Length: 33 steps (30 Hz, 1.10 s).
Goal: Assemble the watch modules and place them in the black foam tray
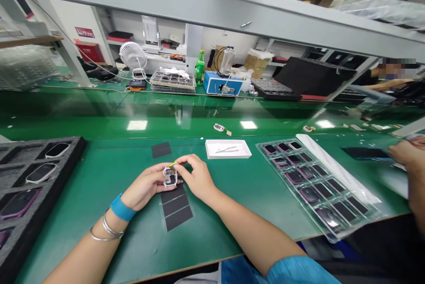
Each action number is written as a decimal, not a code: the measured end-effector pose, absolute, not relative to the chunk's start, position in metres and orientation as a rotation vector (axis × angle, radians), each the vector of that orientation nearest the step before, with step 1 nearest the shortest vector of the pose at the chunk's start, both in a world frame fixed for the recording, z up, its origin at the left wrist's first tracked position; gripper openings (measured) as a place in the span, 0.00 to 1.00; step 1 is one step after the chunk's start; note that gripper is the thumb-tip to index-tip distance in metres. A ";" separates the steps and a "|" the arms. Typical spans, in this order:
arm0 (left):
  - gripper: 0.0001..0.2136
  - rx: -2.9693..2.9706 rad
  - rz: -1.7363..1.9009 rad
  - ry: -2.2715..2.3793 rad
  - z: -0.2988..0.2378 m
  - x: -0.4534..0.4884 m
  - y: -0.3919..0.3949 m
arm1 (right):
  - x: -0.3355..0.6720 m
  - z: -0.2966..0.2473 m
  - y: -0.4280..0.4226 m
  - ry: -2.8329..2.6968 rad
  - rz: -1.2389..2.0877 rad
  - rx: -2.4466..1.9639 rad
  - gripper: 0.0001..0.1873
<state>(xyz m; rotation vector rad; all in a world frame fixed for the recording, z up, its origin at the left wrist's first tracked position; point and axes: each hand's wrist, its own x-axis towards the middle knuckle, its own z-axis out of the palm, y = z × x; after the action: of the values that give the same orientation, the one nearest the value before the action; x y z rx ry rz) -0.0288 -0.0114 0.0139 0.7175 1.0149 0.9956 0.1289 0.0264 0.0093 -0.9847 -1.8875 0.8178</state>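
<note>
My left hand (146,185) grips a small white watch case (170,177) with its inner parts exposed, held above the green bench. Thumb and fingers of my right hand (196,177) are pinched at the case's upper edge, on a yellow-ended flex cable (173,165). Beneath my hands lies a clear sheet with black rectangular stickers (178,217). Another black sticker piece (161,149) rests just beyond them. A white box lid (229,155) with tweezers (227,149) in it stands ahead to the right. Farther back is a loose watch part with a cable (219,127).
A black foam tray (71,160) with watch cases borders the left. On the right sits a clear plastic tray (265,153) of watch parts and black pieces. A co-worker's hand (407,153) reaches in at far right. A fan, green bottle and blue machine (223,83) line the back.
</note>
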 end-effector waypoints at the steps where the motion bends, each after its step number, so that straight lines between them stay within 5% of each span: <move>1: 0.17 0.720 0.991 1.004 0.015 -0.029 -0.011 | 0.129 0.010 0.025 -1.894 0.785 -0.974 0.03; 14: 0.16 0.876 1.012 1.147 0.007 -0.025 -0.011 | 0.126 0.005 0.021 -2.132 0.393 -0.818 0.06; 22: 0.15 0.487 1.096 0.939 0.008 -0.032 -0.007 | 0.125 0.002 0.016 -2.369 0.101 -0.755 0.12; 29: 0.18 0.636 1.116 0.896 0.009 -0.032 -0.007 | 0.127 0.003 0.025 -2.103 0.576 -0.830 0.07; 33: 0.20 0.745 1.119 0.922 0.007 -0.031 -0.009 | 0.128 -0.004 0.032 -1.846 1.258 -0.833 0.27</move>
<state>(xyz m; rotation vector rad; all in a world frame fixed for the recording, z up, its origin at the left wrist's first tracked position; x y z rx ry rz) -0.0315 -0.0086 0.0065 0.7448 0.9222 1.1187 0.1275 0.0318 -0.0037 -0.8327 -1.8463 1.2575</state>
